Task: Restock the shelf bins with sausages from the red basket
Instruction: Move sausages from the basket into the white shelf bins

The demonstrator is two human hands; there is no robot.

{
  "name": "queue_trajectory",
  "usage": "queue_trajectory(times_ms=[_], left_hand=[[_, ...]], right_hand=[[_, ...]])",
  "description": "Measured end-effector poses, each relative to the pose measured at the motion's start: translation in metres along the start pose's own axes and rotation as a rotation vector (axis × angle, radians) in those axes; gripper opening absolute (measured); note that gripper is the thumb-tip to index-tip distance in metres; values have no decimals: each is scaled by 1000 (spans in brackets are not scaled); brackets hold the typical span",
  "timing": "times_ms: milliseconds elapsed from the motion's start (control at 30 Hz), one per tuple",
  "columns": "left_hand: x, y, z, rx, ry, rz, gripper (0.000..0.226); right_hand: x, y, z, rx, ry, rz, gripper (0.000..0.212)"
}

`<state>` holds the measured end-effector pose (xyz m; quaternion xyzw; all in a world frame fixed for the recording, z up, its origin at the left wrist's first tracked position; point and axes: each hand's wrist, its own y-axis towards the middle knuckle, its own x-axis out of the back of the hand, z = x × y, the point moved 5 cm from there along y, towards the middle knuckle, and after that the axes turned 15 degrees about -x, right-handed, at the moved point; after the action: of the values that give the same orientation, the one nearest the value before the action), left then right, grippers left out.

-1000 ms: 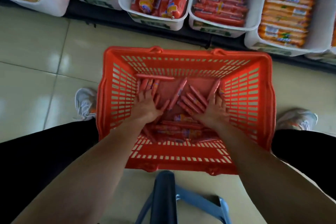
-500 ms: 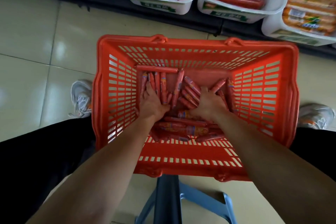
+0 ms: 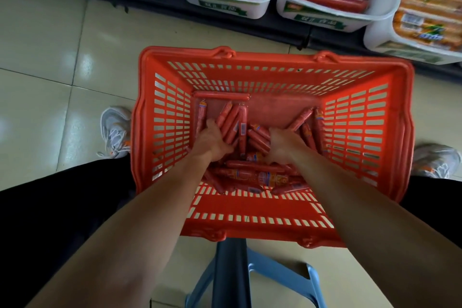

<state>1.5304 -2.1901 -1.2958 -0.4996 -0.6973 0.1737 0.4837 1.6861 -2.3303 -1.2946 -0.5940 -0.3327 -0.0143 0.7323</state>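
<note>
We stand on the tiled floor (image 3: 45,62) with the red basket (image 3: 370,132) between our shoes, the white shelf bins (image 3: 335,20) beyond it. Thin sausages (image 3: 252,175) lie piled on the basket bottom, mostly towards the near side. Our left hand (image 3: 212,141) curls round a bunch of them; our right hand (image 3: 283,144) is bent down into the pile, though we cannot tell whether it grips any.
</note>
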Motion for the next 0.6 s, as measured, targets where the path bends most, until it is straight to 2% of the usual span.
queue_trajectory(times_ms=[133, 267, 400, 500, 600], left_hand=[[0, -5, 2, 13, -43, 12, 86], [3, -13, -2, -45, -41, 1, 80], [11, -23, -15, -114, -41, 2, 71], [21, -37, -32, -161, -16, 1, 66], [36, -53, -51, -218, -10, -11, 65]], right_hand=[[-1, -2, -9, 0, 56, -28, 79], [0, -7, -35, -68, 269, 28, 89], [8, -20, -57, -101, 355, 9, 72], [19, -35, -61, -86, 360, -8, 73], [41, -55, -53, -40, 333, -56, 60]])
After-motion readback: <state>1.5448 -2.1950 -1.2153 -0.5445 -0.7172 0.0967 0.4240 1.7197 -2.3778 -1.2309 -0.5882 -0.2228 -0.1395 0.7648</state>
